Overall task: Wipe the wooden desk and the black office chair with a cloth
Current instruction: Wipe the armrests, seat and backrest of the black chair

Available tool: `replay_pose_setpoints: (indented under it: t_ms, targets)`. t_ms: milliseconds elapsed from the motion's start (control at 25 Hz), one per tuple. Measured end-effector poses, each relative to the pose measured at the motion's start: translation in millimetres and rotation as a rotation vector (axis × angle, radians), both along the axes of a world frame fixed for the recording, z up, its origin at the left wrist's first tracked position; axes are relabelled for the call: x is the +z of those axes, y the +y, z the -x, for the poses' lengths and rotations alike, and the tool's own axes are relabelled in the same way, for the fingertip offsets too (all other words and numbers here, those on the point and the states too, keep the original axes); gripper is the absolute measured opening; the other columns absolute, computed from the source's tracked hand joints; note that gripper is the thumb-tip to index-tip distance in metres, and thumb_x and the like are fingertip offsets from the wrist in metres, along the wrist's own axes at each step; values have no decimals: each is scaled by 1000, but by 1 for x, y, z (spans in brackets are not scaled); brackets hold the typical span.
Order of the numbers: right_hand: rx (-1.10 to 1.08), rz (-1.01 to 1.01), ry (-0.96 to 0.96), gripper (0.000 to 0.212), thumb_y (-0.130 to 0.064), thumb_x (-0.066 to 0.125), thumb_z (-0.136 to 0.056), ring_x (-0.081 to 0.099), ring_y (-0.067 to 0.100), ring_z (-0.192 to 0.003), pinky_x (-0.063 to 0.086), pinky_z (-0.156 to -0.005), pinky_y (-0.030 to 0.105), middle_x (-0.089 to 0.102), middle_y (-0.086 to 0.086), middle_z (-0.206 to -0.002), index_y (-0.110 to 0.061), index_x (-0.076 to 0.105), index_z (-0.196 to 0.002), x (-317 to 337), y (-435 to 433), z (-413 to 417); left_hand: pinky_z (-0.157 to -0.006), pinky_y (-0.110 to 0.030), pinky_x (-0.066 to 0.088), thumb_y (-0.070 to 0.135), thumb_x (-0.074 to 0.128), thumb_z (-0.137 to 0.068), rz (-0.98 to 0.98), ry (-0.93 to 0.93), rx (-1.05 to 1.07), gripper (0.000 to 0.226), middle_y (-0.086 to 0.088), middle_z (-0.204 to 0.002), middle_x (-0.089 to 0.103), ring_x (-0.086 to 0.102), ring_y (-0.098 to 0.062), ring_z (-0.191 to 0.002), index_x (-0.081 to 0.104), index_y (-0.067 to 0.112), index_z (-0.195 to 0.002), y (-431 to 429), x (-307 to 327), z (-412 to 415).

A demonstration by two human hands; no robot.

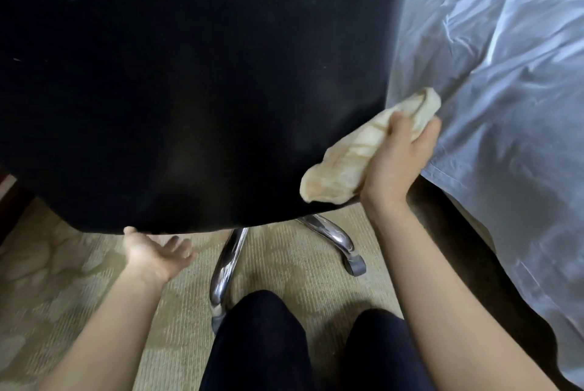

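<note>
The black office chair fills the upper left and middle of the head view, its large dark padded surface facing me. My right hand grips a cream cloth and holds it against the chair's right lower edge. My left hand is palm up with relaxed fingers just under the chair's bottom edge, its thumb touching the rim. The wooden desk is out of view.
A bed with a white sheet runs along the right, close beside the chair. The chair's chrome legs and a caster stand on beige patterned carpet. My dark-trousered knees are at the bottom.
</note>
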State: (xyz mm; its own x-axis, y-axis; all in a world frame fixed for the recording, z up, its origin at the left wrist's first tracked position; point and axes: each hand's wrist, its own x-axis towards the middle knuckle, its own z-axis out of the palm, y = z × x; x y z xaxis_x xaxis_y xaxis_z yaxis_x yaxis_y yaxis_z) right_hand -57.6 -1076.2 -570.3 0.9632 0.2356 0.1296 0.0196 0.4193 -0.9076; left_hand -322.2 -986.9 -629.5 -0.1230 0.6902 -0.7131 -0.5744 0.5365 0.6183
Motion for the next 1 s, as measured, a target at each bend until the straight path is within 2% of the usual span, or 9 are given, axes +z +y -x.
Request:
replay_pose_setpoints:
  t_ms: [120, 240, 360, 520, 600, 760, 880, 1000]
  targets:
    - [16, 39, -5, 12, -11, 47, -91, 46, -8, -61, 39, -64, 10, 49, -16, -74, -21, 52, -97, 15, 3, -10, -114, -50, 21, 53, 24, -98, 79, -126, -109, 70, -22, -149, 33, 33, -36, -138, 12, 10, -152, -29, -12, -38]
    - [5, 232, -103, 9, -10, 48, -86, 42, -2, -59, 35, -62, 19, 44, -12, -65, -17, 47, -82, -3, 1, -7, -116, -50, 19, 55, 23, -98, 76, -272, -196, 74, -27, -145, 36, 32, -39, -138, 15, 4, -151, -51, -13, -78]
    - [70, 404, -23, 16, -11, 47, -83, 36, 11, -60, 33, -61, 30, 39, -8, -62, -17, 41, -70, -44, -7, -4, -114, -56, 20, 63, 26, -94, 55, -421, -264, 86, -30, -146, 32, 30, -42, -137, 13, 0, -150, -61, -8, -104]
    - [235, 535, 91, 26, -10, 48, -86, 37, 13, -63, 34, -61, 29, 41, -6, -64, -20, 39, -64, -94, -26, 6, -115, -53, 20, 66, 30, -90, 65, -505, -182, 90, -29, -150, 25, 26, -43, -139, 14, 0, -149, -60, -3, -109]
    - [283, 565, 78, 28, -9, 51, -86, 36, 12, -60, 33, -60, 28, 39, -4, -62, -16, 38, -63, -105, -34, 10, -114, -53, 23, 67, 31, -89, 79, -533, -159, 90, -29, -150, 26, 27, -42, -139, 17, 1, -149, -56, -2, -102]
    - [258, 474, -45, 26, -10, 57, -83, 35, 9, -56, 33, -56, 26, 39, -3, -59, -12, 41, -62, -70, -32, 14, -111, -53, 29, 68, 31, -88, 108, -524, -159, 85, -29, -141, 39, 39, -43, -130, 32, 5, -144, -51, 0, -87]
    - [281, 296, -130, 23, -11, 58, -83, 38, 6, -58, 35, -57, 24, 41, -4, -61, -10, 44, -64, -12, -22, 19, -111, -51, 27, 68, 29, -88, 109, -470, -158, 85, -28, -145, 35, 35, -43, -133, 28, 6, -147, -50, 3, -73]
    - [336, 143, -147, 19, -11, 57, -84, 42, 4, -61, 38, -59, 19, 45, -10, -64, -17, 49, -68, 37, -18, 36, -106, -51, 31, 66, 31, -89, 72, -435, -148, 79, -24, -144, 38, 36, -42, -133, 34, 8, -144, -51, 5, -59]
